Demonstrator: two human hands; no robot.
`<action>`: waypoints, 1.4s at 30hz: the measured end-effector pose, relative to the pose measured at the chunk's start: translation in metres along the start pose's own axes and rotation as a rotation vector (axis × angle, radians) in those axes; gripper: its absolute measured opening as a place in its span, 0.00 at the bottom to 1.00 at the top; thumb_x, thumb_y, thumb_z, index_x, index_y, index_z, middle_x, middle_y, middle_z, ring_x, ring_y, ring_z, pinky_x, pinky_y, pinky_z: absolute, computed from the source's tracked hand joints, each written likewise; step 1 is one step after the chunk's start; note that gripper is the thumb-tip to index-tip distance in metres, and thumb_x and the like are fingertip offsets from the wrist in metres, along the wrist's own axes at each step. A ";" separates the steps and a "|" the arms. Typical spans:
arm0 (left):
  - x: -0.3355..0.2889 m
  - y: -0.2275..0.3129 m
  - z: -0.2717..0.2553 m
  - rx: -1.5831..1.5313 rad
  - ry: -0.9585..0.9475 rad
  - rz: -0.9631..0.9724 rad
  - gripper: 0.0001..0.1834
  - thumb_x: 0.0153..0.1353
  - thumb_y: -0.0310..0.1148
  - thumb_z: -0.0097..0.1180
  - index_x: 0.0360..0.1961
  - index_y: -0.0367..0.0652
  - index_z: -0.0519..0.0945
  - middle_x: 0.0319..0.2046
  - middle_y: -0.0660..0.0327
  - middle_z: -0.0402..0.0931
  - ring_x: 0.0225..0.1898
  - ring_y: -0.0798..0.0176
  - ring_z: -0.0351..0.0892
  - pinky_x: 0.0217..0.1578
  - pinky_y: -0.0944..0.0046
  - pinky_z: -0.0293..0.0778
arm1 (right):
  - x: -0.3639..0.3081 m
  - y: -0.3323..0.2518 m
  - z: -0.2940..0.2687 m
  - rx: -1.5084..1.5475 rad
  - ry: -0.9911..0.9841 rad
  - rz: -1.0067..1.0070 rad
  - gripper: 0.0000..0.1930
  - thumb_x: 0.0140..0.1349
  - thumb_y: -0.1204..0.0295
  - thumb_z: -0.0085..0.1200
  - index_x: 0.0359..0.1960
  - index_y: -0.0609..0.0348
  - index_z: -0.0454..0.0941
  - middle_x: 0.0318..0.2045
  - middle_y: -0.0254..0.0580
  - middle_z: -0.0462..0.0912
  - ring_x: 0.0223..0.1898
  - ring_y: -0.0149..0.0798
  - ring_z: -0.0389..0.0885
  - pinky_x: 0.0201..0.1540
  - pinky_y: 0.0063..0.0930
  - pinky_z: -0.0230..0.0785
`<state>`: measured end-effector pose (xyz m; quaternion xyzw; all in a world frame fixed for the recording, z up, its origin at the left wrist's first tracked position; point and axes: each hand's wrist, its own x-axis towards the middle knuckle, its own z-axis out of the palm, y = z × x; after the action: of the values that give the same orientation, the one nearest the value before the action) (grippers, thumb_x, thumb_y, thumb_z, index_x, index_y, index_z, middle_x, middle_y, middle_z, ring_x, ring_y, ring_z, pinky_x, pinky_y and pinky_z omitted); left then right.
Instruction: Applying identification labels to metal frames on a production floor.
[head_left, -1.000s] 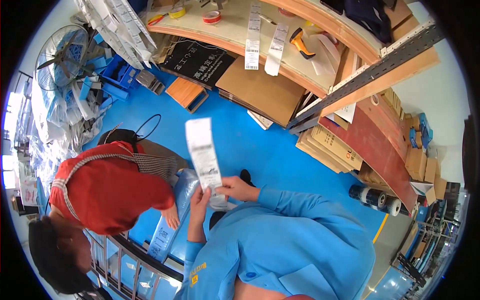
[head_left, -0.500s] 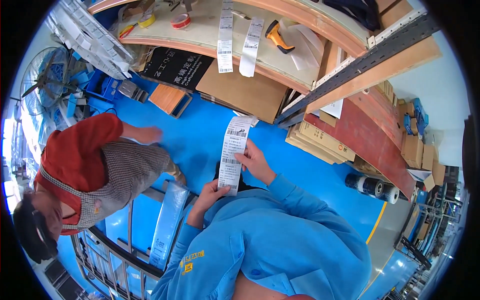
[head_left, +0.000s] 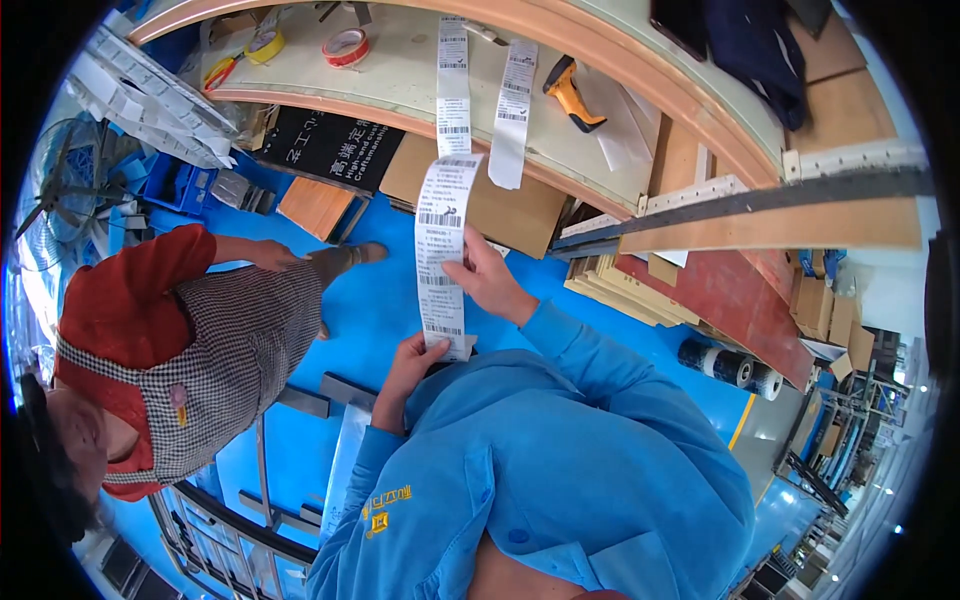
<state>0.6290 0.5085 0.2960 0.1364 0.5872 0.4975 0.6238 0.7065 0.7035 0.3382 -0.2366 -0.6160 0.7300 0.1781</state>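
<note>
A long white strip of printed labels (head_left: 441, 270) hangs between my two hands in front of my blue shirt. My left hand (head_left: 408, 372) pinches its lower end, thumb on the printed face. Higher up, my right hand (head_left: 492, 278) grips the strip's right edge with the thumb in front and the fingers behind. The strip's top end overlaps the lower part of another label strip (head_left: 453, 90) that hangs over the workbench edge. Beside that one a shorter label strip (head_left: 513, 115) also droops off the bench.
The workbench (head_left: 400, 60) holds an orange-black barcode scanner (head_left: 574, 95), red tape (head_left: 346, 48) and yellow tape (head_left: 265, 46). Cardboard sheets (head_left: 510, 205) lean below. A person in a checked apron (head_left: 230, 340) stands at my left beside a metal rack (head_left: 262, 540). Black rolls (head_left: 735, 365) lie right.
I am nearer the workbench, and the strip in my hands now reaches up to the hanging labels. The person on the left has stepped, one foot now further forward.
</note>
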 end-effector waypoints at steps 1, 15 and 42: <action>0.006 0.009 -0.004 0.006 -0.005 0.007 0.16 0.56 0.26 0.56 0.47 0.34 0.74 0.40 0.55 0.78 0.39 0.64 0.78 0.42 0.69 0.73 | 0.015 -0.001 -0.002 -0.031 -0.009 -0.014 0.31 0.56 0.83 0.44 0.63 0.57 0.51 0.47 0.49 0.74 0.41 0.37 0.77 0.38 0.25 0.72; 0.059 0.026 -0.060 0.124 0.058 -0.036 0.21 0.51 0.25 0.59 0.48 0.35 0.74 0.41 0.54 0.78 0.38 0.61 0.78 0.44 0.66 0.73 | 0.164 -0.046 -0.033 0.131 0.108 -0.041 0.32 0.55 0.84 0.43 0.63 0.55 0.49 0.44 0.46 0.75 0.37 0.32 0.76 0.31 0.18 0.66; 0.147 0.093 -0.036 -0.308 0.484 0.144 0.12 0.56 0.30 0.57 0.39 0.34 0.76 0.27 0.59 0.78 0.24 0.70 0.74 0.25 0.73 0.70 | 0.156 0.083 -0.221 -0.577 0.566 0.381 0.20 0.49 0.61 0.57 0.37 0.65 0.72 0.29 0.47 0.79 0.35 0.45 0.78 0.40 0.30 0.69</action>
<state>0.5277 0.6515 0.2690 -0.0409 0.6253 0.6418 0.4421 0.7048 0.9550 0.2084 -0.5764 -0.6669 0.4545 0.1287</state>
